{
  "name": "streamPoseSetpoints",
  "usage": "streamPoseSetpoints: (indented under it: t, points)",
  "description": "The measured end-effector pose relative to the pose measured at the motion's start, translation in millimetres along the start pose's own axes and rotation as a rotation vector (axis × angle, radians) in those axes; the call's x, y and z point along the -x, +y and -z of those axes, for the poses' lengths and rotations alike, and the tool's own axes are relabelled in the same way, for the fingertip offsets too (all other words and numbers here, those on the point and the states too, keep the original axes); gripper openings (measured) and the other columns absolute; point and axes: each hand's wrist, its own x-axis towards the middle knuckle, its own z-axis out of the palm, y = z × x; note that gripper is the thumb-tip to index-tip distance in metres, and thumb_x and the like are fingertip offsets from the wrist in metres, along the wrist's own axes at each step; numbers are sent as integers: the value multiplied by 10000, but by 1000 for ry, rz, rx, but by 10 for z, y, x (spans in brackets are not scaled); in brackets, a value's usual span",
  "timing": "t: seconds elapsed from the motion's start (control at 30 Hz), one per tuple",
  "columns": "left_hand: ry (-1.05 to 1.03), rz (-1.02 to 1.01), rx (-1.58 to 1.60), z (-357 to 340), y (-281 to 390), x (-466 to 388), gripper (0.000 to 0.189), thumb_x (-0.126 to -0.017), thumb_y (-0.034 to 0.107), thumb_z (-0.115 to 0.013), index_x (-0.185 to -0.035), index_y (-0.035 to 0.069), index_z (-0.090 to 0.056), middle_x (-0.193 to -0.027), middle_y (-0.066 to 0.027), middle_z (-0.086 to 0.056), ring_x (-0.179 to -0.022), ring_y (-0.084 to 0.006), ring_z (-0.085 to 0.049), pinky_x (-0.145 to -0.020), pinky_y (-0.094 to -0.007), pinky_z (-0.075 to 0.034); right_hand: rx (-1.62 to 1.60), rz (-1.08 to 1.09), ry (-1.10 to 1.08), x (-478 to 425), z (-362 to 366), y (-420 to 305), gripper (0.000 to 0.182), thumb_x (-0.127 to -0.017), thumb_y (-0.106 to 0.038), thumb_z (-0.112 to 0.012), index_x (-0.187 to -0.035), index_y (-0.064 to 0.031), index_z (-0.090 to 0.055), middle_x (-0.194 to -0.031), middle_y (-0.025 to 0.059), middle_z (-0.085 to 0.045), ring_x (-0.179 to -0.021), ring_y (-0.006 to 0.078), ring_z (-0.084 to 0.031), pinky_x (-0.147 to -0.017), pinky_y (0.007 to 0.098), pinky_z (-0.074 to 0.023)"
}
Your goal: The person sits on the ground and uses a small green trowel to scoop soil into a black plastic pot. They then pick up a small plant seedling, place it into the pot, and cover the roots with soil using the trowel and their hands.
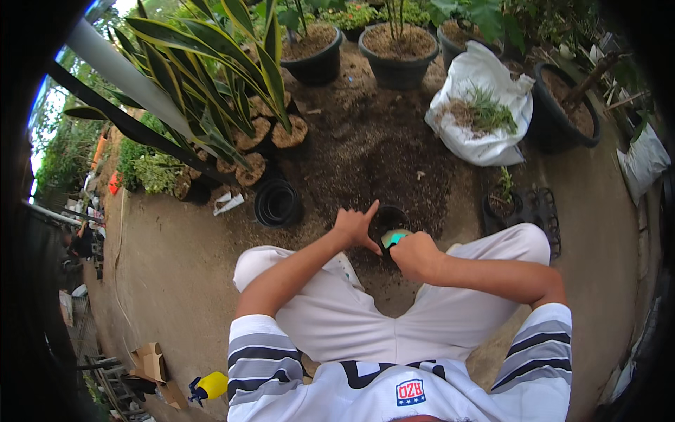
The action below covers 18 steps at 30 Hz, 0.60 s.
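Observation:
A small black plastic pot [393, 215] stands on the dark soil [379, 153] between my knees. My left hand [357, 228] is at the pot's left side, thumb and index finger spread wide; whether it touches the rim is unclear. My right hand [419, 257] is closed around a scoop-like tool [395, 238] with a green and tan face, tilted at the pot's near rim. My fist hides its handle. To the left, nested black pots [276, 203] sit at the soil's edge.
Snake plants [211, 68] in pots stand at left. Large planters [398, 58] line the back. A white sack [480, 105] with pulled grass is at right, near a black tray [540, 211] holding a potted seedling [503, 198]. A yellow spray bottle [212, 385] lies lower left.

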Motion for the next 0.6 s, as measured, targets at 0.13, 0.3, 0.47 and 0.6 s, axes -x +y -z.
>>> streamPoseSetpoints:
  t: [0.13,0.3,0.47,0.6]
  points:
    - [-25,57,-9,52,-21,159,1589,-473,822,-842,-1657,131,-39,-1161,-190,-719,-1161,-369,-655,-991,-482,-465,-6,17,0,-113,80,-10,110,-777,-151,-716,-832,-85,-785,-796,139,-750,-777,302,-755,-655,418,-587]
    - [-154,68,-81,255,-165,74,1009,-658,668,-847,-1402,52,-554,-1140,-172,-742,-1023,-282,-729,-883,-436,-539,36,18,-64,-104,189,-10,140,-775,-132,-691,-846,-72,-795,-846,159,-766,-823,297,-768,-680,412,-599]
    - [131,330,755,767,-91,173,371,-876,367,-781,-944,3,-766,-825,-127,-760,-748,-186,-746,-715,-360,-579,36,1,-71,-88,151,80,135,-789,-126,-684,-846,-77,-796,-848,143,-770,-820,291,-770,-677,407,-599]
    - [578,261,1407,544,40,166,389,-940,334,-715,-762,-11,-734,-620,-73,-693,-610,-141,-693,-607,-297,-545,36,18,-55,-161,64,81,150,-776,-158,-700,-885,-100,-784,-844,126,-765,-810,294,-761,-682,418,-599]
